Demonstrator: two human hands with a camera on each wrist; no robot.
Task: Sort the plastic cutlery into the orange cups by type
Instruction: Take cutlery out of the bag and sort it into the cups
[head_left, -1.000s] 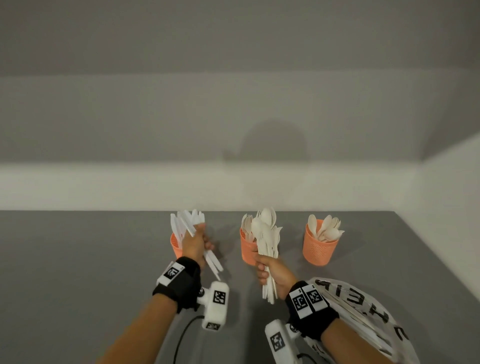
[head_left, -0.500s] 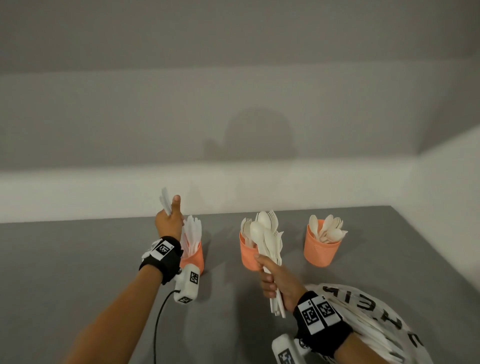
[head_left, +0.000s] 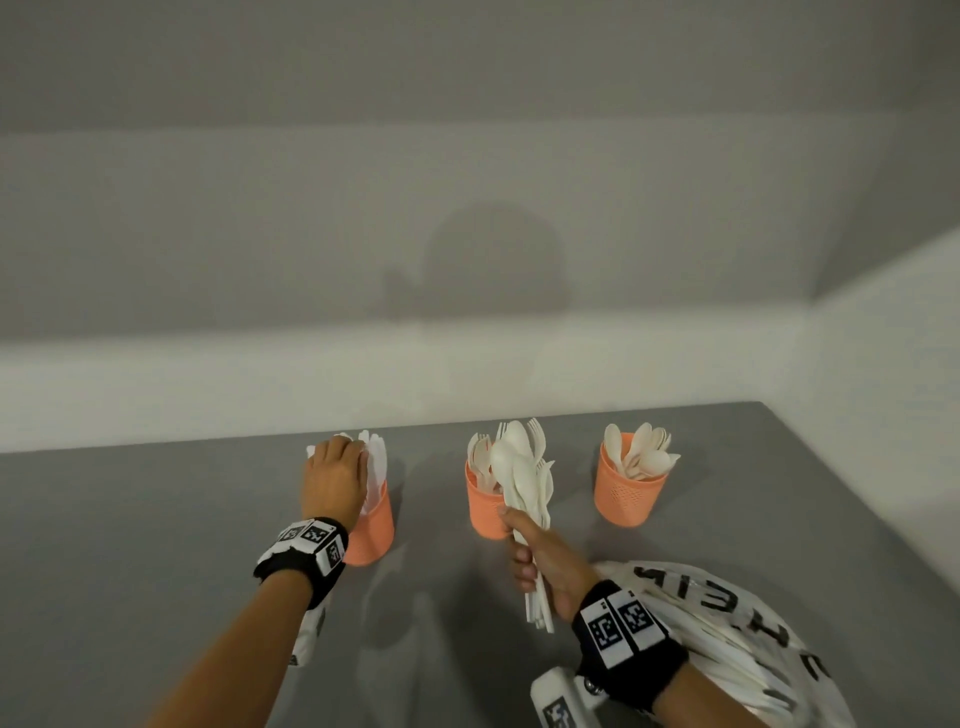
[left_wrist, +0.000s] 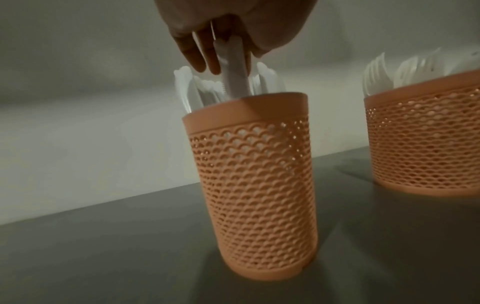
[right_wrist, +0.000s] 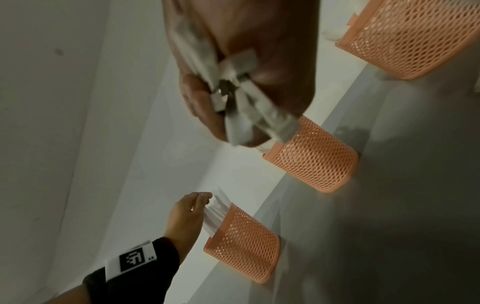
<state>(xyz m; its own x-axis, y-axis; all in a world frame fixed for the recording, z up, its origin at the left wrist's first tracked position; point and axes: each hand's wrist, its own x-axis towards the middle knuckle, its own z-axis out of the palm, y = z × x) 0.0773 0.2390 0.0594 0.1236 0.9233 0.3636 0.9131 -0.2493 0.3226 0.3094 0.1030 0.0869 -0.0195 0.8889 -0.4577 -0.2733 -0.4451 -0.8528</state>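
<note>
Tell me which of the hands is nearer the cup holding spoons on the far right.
Right. The right hand, gripping a bundle of cutlery, is in front of the middle cup, one cup from the spoon cup. The left hand is over the far left cup.

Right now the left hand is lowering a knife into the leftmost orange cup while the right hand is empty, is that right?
Not quite. The right hand isn't empty: the head view shows it gripping a bundle of cutlery. The left hand is indeed lowering a knife into the leftmost orange cup.

plastic bag, partial black letters "heim"
</note>
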